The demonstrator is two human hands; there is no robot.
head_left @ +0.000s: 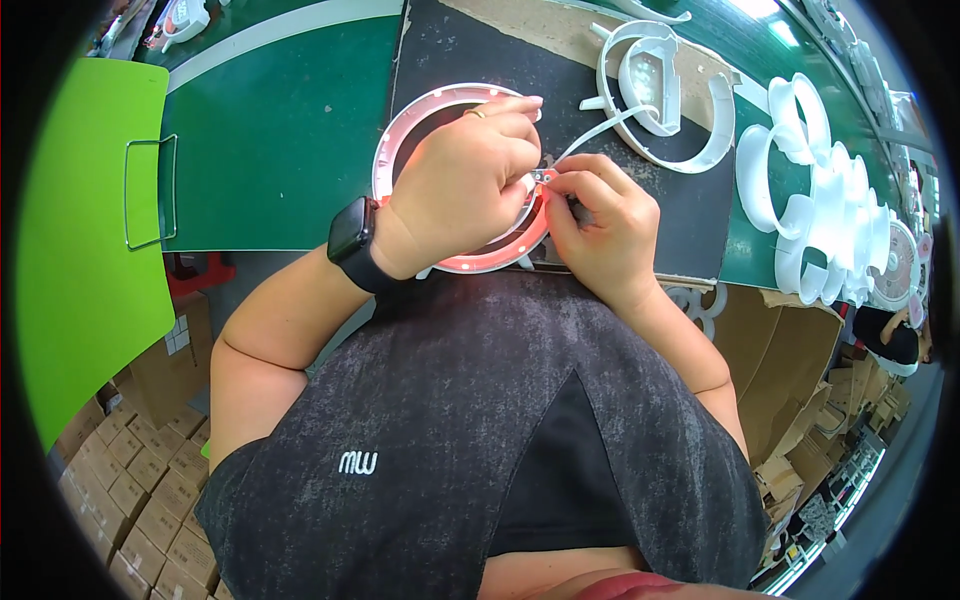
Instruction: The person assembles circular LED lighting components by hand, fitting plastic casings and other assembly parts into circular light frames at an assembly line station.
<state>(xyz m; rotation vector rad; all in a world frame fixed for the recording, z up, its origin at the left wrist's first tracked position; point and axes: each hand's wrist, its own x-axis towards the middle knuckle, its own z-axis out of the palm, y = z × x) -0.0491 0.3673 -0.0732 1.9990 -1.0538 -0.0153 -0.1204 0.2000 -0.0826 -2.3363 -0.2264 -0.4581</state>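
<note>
A round ring frame [395,135], white at the rim with a pinkish-red glow on its inner band, lies on the black mat in front of me. Over its right part my left hand [465,180] bends with its fingers closed, a dark watch on that wrist. My right hand [606,222] meets it there, thumb and index finger pinched on a small fitting [543,176] with metal and red parts. A white strip [598,130] runs from the fingertips up and right. What the left fingertips grip is mostly hidden behind the hand.
Curved white plastic frames [716,128] lie at the mat's far right. More white ring parts [830,215] are stacked on the green table [280,160] farther right. A bright green panel [90,230] stands at left; cardboard boxes [160,520] cover the floor below.
</note>
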